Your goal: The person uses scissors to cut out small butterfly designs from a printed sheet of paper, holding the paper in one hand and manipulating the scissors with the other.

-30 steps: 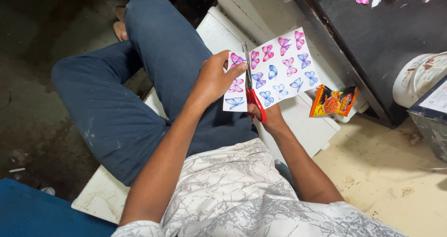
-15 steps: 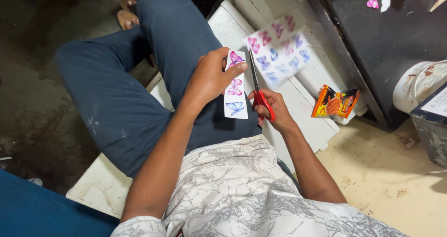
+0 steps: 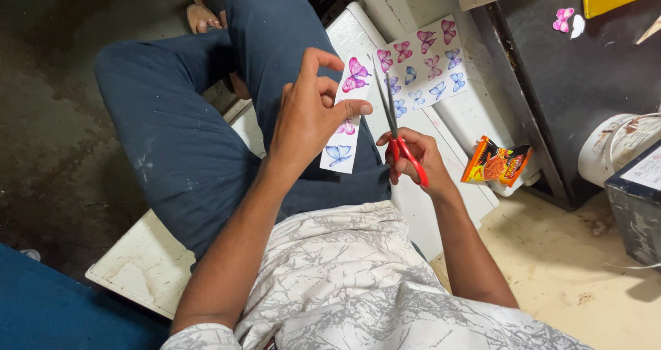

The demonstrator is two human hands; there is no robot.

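Sitting on a white bench (image 3: 144, 267), person in dark blue trousers, one leg crossed over the other, so the lap serves as the work area.

Left hand (image 3: 310, 116) pinches a narrow paper strip (image 3: 341, 147) printed with butterflies, thumb on the front, fingers behind. Strip is held up off the lap, upright and slightly tilted, probably to keep it taut and clear of the leg for trimming. A pink butterfly shows at the top, a blue one at the bottom, the middle is hidden by the thumb.

Just right of it, right hand (image 3: 413, 161) is closed through the handles of red scissors (image 3: 396, 126). Blades point up and away, almost together, standing beside the strip's right edge; can't tell if they touch it.

Larger butterfly sheet (image 3: 427, 64) lies flat on the white worktop (image 3: 475, 130) beyond the scissor tips, apart from both hands, within reach.

Further right: orange snack packet (image 3: 496, 163) on the worktop edge, a white bucket (image 3: 613, 150) and a dark box (image 3: 637, 209) on the floor, two cut-out shapes (image 3: 568, 19) on a black surface (image 3: 585, 75) top right.

Nothing blocks the cut line. The crossed knee sits close under the left hand.
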